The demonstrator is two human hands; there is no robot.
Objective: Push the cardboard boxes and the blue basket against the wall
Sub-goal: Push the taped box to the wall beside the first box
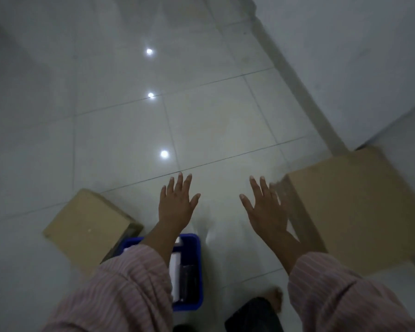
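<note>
Progress looks partial, judging from how things lie. The large cardboard box [359,207] on the right has its far corner close to the wall [345,56] and its grey skirting, though its body sits at an angle and its near end appears to stand off from the wall, so it probably needs squaring up. The smaller cardboard box [89,226] lies well apart from the wall, out on the tiled floor [130,130] to the left, with one corner just beside the blue basket [192,271]. The basket, holding a white item and something dark, is also far from the wall, near the person's feet. Both seem left to push.

The left hand [176,204] hangs over bare floor with its fingers spread wide, holding nothing. The right hand [265,207] is likewise spread and empty, its outer edge just beside or over the large box's near side; whether it touches cannot be told through the blur.

No brand, label or writing can be read on either box or on the basket.
</note>
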